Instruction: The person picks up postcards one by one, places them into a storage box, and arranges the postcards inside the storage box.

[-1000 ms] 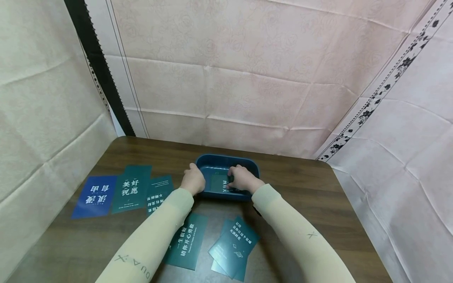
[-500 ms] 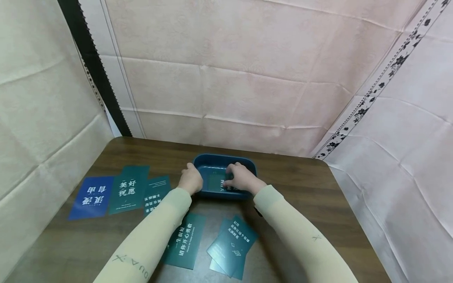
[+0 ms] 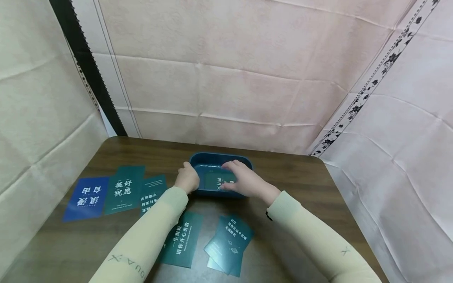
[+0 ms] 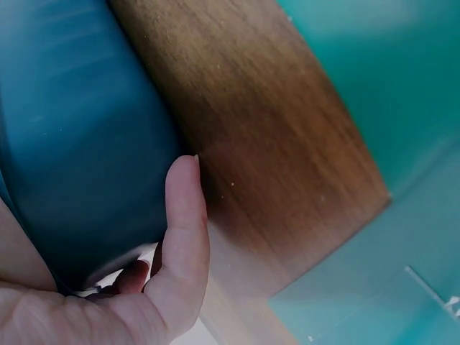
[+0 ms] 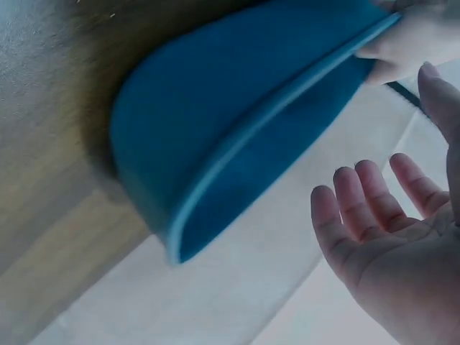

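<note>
A dark blue plastic bin (image 3: pixel 220 156) stands near the table's far edge with a green printed card (image 3: pixel 213 181) lying inside. My left hand (image 3: pixel 187 178) grips the bin's left end; in the left wrist view, a finger (image 4: pixel 188 226) lies along the bin's outer wall. Over the bin's right front rim is my right hand (image 3: pixel 245 181), its fingers and thumb spread. Nothing lies between them, as the right wrist view also shows, where the right hand (image 5: pixel 392 244) is apart from the bin wall (image 5: pixel 215 108). Part of the card is hidden behind the right thumb.
On the wooden table, a blue card (image 3: pixel 86 197) and green cards (image 3: pixel 124 190) lie at the left. Another green card (image 3: pixel 183 240) is partly under my left forearm. A fanned pile of green cards (image 3: pixel 230 244) lies in front. Cloth curtains (image 3: pixel 212 98) enclose the table.
My right hand has drawn out of the bin toward the right and front, its fingers spreading and leaving the card inside. The left hand keeps its grip. The head view has shifted slightly.
</note>
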The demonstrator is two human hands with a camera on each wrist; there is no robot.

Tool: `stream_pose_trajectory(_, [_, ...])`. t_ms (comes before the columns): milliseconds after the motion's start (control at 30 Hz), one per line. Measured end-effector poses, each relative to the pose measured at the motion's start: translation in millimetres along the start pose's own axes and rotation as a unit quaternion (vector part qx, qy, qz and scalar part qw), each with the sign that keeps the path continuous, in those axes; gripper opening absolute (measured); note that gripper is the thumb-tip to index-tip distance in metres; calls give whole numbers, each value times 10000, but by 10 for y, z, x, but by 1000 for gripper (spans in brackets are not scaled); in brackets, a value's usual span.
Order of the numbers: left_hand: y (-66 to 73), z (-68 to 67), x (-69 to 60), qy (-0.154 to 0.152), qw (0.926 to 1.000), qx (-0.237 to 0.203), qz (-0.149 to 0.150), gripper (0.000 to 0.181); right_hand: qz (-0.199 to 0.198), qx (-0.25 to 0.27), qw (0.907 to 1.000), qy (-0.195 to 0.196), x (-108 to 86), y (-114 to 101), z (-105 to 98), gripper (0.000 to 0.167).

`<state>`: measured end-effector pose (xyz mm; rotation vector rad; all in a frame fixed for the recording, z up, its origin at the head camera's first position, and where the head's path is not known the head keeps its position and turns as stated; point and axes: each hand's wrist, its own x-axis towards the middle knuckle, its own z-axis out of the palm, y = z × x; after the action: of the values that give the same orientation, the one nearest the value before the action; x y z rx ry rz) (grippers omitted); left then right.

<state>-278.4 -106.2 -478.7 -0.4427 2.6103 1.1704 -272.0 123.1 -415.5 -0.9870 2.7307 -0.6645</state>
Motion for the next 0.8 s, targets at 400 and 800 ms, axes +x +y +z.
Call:
stream_pose_trajectory(400, [-4,-7,15,-27,10000,-3,53,70,-655,41,9956,-670,-418,-172,88,64])
stream_pose_trajectory(800, [-6,-1,17,-66,9999,75,51,73,-657,-434,9782,-1920,-636,-80,439,60])
